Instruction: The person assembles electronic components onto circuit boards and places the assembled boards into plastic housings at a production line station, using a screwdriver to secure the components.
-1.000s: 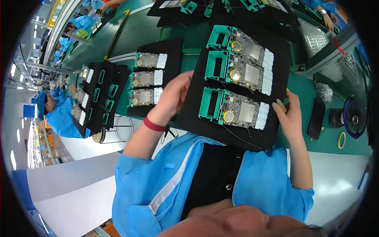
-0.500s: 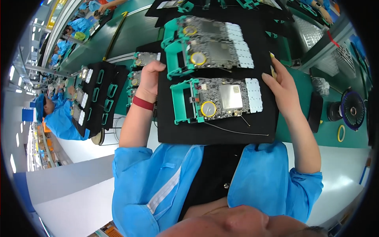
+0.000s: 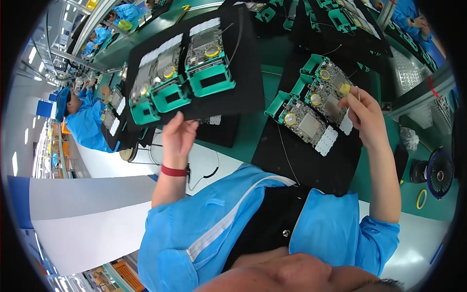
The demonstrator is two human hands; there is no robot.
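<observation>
My left hand [image 3: 179,138] grips the near edge of a black foam tray [image 3: 250,68], thumb and fingers at its rim, holding it raised and tilted at the left. On that tray lie three circuit boards [image 3: 205,46] in green plastic frames [image 3: 211,82], with round yellow-rimmed cells and white pads. My right hand [image 3: 365,114] hovers over a second black tray [image 3: 272,151] bearing similar boards [image 3: 309,121]; it holds nothing that I can see. A yellow cover [image 3: 344,88], apparently a finger cot, sits at its fingertip.
More trays with green frames [image 3: 340,19] stand at the back. A fan [image 3: 440,175], a yellow ring [image 3: 421,199] and a clear plastic bundle [image 3: 409,138] lie on the right. A co-worker in blue [image 3: 87,124] sits at the left by other boards.
The three-board tray, held earlier by both hands in front of me, has swung up and left and turned counter-clockwise. My right hand has let go of it. Another loaded tray now shows beneath.
</observation>
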